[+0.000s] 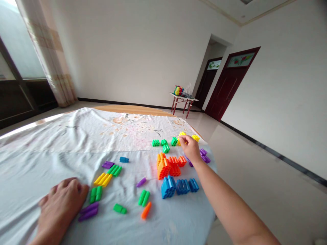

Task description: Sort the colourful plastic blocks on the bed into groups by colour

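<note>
My right hand [190,147] reaches to the far right of the table, fingers pinched at a yellow building block [182,134] and partly covering it. Green blocks [165,144] stand just left of it, another yellow block [195,138] and purple blocks [204,156] to its right. Nearer me are clusters of orange blocks [164,166] and blue blocks [168,187]. My left hand [61,200] lies palm down on the cloth, holding nothing. Beside its fingers are joined green pieces [95,194], purple pieces [88,211] and yellow pieces [103,179].
Loose pieces lie mid-table: a green one [120,208], an orange one [146,210], a purple one [141,182] and a blue one [124,159]. A wrinkled floral cloth [84,132] covers the table. Beyond stands a small table [184,97] with bags, near a dark red door [232,81].
</note>
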`<state>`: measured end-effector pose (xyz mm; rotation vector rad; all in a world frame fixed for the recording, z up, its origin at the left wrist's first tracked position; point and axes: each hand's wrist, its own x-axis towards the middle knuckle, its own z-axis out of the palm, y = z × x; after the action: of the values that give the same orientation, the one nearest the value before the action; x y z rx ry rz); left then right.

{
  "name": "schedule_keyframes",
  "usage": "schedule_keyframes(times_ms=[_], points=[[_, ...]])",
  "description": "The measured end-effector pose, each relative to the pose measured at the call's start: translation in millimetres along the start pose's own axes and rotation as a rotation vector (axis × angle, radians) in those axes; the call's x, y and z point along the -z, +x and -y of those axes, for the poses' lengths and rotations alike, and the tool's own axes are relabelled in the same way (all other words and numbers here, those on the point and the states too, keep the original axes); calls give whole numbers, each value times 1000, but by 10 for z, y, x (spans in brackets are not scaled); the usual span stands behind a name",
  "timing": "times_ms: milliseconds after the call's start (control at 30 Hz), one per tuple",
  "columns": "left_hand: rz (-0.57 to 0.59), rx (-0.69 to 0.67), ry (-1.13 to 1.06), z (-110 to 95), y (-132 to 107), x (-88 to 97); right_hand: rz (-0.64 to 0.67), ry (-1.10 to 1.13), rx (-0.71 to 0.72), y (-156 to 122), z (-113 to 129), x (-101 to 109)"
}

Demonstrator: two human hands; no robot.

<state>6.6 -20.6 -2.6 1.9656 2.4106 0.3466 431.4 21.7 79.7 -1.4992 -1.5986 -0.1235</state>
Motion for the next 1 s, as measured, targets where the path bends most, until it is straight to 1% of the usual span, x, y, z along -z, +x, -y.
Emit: schedule_keyframes(times_ms=[67, 133, 200, 267, 333, 433, 500, 600, 733, 833, 900, 1000], points=[[8, 14, 27, -45, -37, 48, 38, 140, 130, -187, 397, -26], [-8, 11, 29, -78, -66, 86, 111, 232, 201, -402, 776, -81], [-27, 0, 21, -93, -84, 103, 256, 304, 247, -633, 1089, -183], [-38, -4, 16, -93, -95, 101, 411, 337, 274, -856, 1300, -332], [-46, -5, 11, -85, -99, 87, 508, 334, 289, -1047, 1409, -491], [-60, -2, 4, -72, -104, 63, 573, 267, 304, -1242, 1433, -639], [-77, -7, -2, -66, -106, 50, 581, 204, 281, -1320, 1405, -636], [-105, -15, -9, -59, -104, 31, 597, 123, 220, -1407, 1356, -503], [-127, -28, -15, -51, -97, 8, 704, 32, 161, -1519, 1307, -272], [-126, -31, -22, -53, -101, 11, 776, 9, 143, -1569, 1261, -211], [-119, -26, -30, -60, -109, 28, 784, 43, 145, -1567, 1224, -258], [-102, -17, -35, -81, -123, 69, 730, 116, 138, -1516, 1184, -438]])
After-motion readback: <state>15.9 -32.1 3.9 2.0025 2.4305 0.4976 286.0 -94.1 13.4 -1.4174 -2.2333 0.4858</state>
